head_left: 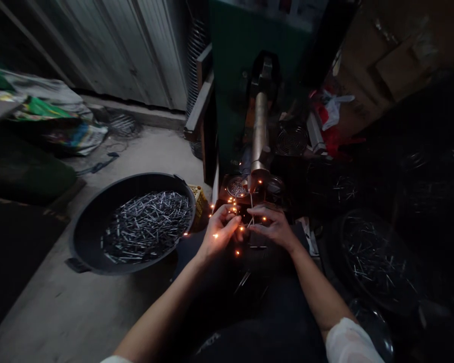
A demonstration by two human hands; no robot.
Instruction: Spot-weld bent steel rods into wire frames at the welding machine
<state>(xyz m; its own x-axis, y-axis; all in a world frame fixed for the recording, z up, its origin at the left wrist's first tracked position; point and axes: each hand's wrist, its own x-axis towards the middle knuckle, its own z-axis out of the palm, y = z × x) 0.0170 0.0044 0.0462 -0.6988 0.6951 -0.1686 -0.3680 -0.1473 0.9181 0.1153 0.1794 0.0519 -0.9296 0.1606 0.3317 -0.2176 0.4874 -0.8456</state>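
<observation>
- The right hand (278,228) has its thumb and forefinger brought close in a narrow pinch on a thin metal rod (251,202), just in front of the machine
- The rod stands nearly upright in the view, its long axis running from the fingertips up toward the lower end of the thick metal cylinder (260,133); it lies to the left of the right palm, and the right hand is the nearer of the two
- The left hand (217,236) is curled just beside it, thumb and fingers drawn together; with the dim light and the sparks (232,200) glowing about it, one cannot tell whether it holds anything, nor whether the rod's upper tip touches the cylinder
- A small round dish (228,188) sits beyond the left hand, beside the cylinder's lower end, with small metal bits in it
- Well to the left, a wide black basin (93,212) holds a broad heap of short metal rods (151,227) lying at all angles
- A yellow basket (200,199) shows just behind the basin's right rim
- On the right, in deep shadow, a dark tub (343,262) holds more loose rods (378,262)
- A few stray rods (242,282) lie below the hands
</observation>
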